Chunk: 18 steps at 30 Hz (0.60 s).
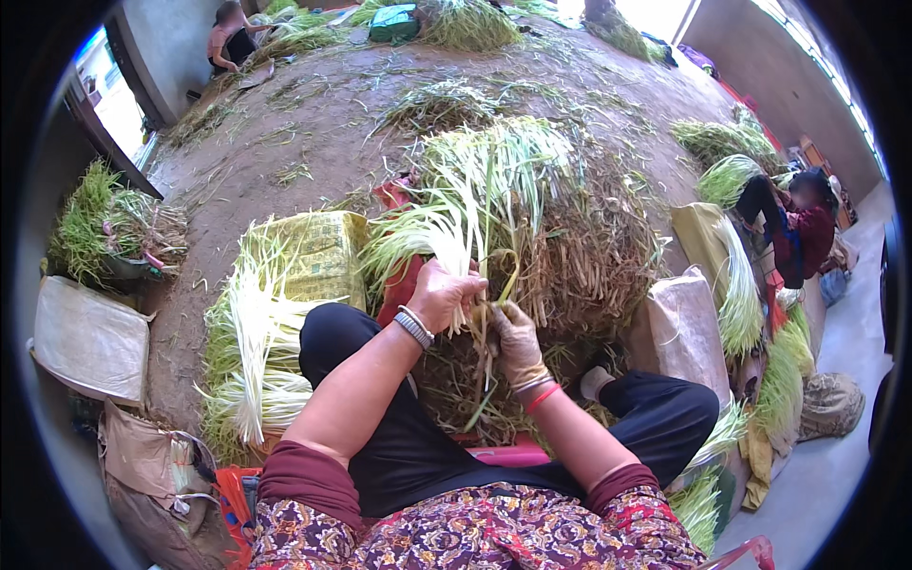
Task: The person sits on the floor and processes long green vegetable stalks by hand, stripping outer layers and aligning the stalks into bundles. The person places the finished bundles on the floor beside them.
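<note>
My left hand (443, 293), bare and with a bracelet at the wrist, grips a bundle of pale leafy stalks (450, 239) that fan up and to the left. Beside it my right hand (519, 342), in a soiled thin glove, pinches withered yellow-brown leaves (507, 288) hanging next to the bundle. Just beyond both hands lies a large heap of long-leaved stalks (499, 160), with brown, dry ends (591, 267) toward the right. Left of my knee, cleaned-looking white stalks (260, 370) are stacked by a yellow printed sack (324, 246).
Plant scraps (463, 413) cover the ground between my legs. A pale sack-covered block (687, 324) stands by my right knee. One person (798, 221) sits at the right, another (231, 39) at the far left. A leafy pile (117, 224) and a white sack (92, 338) lie left.
</note>
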Motion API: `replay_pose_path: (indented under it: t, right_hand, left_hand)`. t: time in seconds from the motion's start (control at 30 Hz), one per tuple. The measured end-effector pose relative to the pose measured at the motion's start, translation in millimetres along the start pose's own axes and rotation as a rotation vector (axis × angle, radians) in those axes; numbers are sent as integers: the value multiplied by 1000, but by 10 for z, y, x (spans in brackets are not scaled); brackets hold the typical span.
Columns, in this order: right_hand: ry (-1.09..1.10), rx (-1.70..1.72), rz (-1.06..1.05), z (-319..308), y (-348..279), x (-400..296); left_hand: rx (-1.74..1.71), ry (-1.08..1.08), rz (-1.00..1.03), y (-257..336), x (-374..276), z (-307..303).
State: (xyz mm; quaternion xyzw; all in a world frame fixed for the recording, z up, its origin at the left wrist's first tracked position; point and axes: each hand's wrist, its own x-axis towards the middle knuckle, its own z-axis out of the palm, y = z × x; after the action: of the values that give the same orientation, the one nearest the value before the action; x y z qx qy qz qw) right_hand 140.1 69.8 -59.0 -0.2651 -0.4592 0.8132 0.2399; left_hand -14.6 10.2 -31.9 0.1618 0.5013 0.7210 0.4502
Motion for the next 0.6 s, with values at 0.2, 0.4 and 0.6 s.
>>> replay_pose_path:
  t: [0.2, 0.4, 0.6]
  right_hand:
    - [-187, -1037, 403, -1244, 1638, -378]
    - [-160, -1137, 494, -1202, 883, -151]
    - [22, -698, -6, -740, -211, 28]
  left_hand:
    - [-3, 29, 46, 125, -50, 67]
    - [95, 19, 56, 160, -82, 8]
    - [131, -19, 80, 46, -35, 74]
